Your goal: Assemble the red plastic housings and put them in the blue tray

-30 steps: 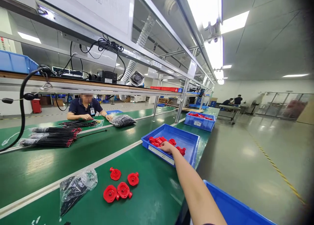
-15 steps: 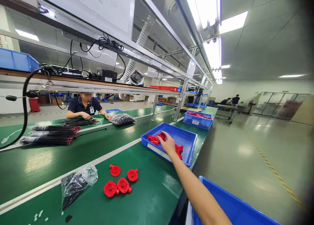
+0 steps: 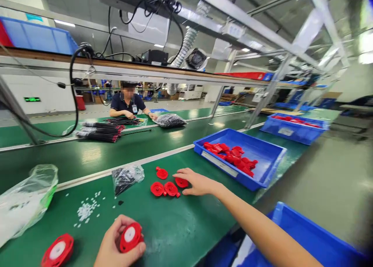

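Observation:
My left hand (image 3: 118, 245) is closed around a round red plastic part with a white centre (image 3: 130, 236), near the front edge of the green bench. My right hand (image 3: 196, 181) reaches forward, fingers spread flat over a small group of red round parts (image 3: 166, 188) on the bench; its fingertips rest on one of them. Another red round part with a white centre (image 3: 57, 250) lies at the lower left. A blue tray (image 3: 262, 170) holding several red parts (image 3: 230, 155) stands just beyond my right hand.
A small bag of black pieces (image 3: 126, 177), scattered white bits (image 3: 86, 210) and a clear bag of white parts (image 3: 26, 199) lie on the bench. Across the conveyor a person (image 3: 128, 104) handles black cable bundles (image 3: 100, 130). More blue bins (image 3: 293, 129) stand right; one (image 3: 303, 236) sits beside me.
My right hand has left the blue tray and come down onto the red parts on the bench. The view has swung left and down, bringing my left hand and its red part into sight.

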Demonstrator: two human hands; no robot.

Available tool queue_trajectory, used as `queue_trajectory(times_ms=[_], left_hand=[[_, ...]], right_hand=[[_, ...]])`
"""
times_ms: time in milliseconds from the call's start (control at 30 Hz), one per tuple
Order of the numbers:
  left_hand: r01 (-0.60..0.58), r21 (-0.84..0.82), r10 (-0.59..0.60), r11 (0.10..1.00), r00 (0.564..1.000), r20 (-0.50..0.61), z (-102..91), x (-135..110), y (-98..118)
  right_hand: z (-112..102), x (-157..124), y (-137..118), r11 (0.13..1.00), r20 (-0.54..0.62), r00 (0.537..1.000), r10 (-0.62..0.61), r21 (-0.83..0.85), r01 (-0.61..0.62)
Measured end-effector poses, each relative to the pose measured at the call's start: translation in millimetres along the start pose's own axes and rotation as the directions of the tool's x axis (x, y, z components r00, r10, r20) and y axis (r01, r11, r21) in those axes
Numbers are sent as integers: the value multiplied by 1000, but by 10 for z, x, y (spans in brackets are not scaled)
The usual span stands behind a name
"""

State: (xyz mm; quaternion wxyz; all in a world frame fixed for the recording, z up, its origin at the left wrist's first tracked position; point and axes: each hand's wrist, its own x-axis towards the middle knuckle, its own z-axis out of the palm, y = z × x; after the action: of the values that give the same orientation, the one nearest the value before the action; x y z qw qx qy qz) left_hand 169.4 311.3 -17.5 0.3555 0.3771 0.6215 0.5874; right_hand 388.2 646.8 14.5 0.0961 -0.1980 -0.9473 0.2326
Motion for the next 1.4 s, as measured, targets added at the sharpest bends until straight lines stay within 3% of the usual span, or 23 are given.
queue_trajectory(times_ms=[67, 167, 267, 367, 467, 567, 633, 800, 1000, 1167, 1233, 1300, 1333, 1400], left_hand=[[35, -71, -34, 997, 999, 12, -67, -7, 84], [47, -142, -56, 989, 996, -64, -166, 6, 182], [22, -209, -57, 978, 985, -160, -198, 31, 203], [-18, -217, -27, 976, 979, -204, -214, 63, 164], [-35, -122, 8, 992, 976, -217, -281, 102, 111], [-49, -40, 36, 998, 959, -281, -380, 148, 72], [-49, -15, 41, 999, 943, -332, -428, 178, 56], [-57, 16, 59, 998, 942, -331, -434, 222, 38], [-33, 40, 44, 999, 955, -294, -406, 210, 67], [38, 29, -29, 999, 963, -269, -463, 217, 79], [63, 29, -54, 998, 966, -254, -497, 225, 89], [64, 75, -44, 995, 969, -244, -529, 229, 116], [53, 119, -23, 991, 971, -240, -542, 228, 136], [19, 220, 29, 975, 976, -214, -556, 222, 182]], right_hand=[[48, 91, -122, 998, -39, 998, 53, 22, -52], [8, 298, -311, 991, -163, 981, 102, 101, -86], [47, 506, -704, 895, -197, 969, 150, 444, -49], [292, 665, -1267, 628, 30, 988, 149, 769, -118], [635, 787, -1755, 296, 270, 963, -15, 921, -254], [915, 884, -1987, 12, 327, 937, -119, 945, -328], [1037, 922, -2003, -64, 335, 937, -100, 937, -342], [1164, 902, -1868, -37, 290, 957, -13, 956, -291], [1150, 822, -1821, 34, 244, 968, 49, 969, -246], [1095, 786, -1804, -146, 246, 961, -130, 953, -264], [1102, 773, -1790, -154, 231, 957, -173, 954, -258], [1130, 747, -1783, -62, 191, 964, -187, 977, -206], [1149, 727, -1782, 35, 158, 969, -189, 987, -154], [1182, 674, -1786, 317, 18, 978, -206, 947, 49]])
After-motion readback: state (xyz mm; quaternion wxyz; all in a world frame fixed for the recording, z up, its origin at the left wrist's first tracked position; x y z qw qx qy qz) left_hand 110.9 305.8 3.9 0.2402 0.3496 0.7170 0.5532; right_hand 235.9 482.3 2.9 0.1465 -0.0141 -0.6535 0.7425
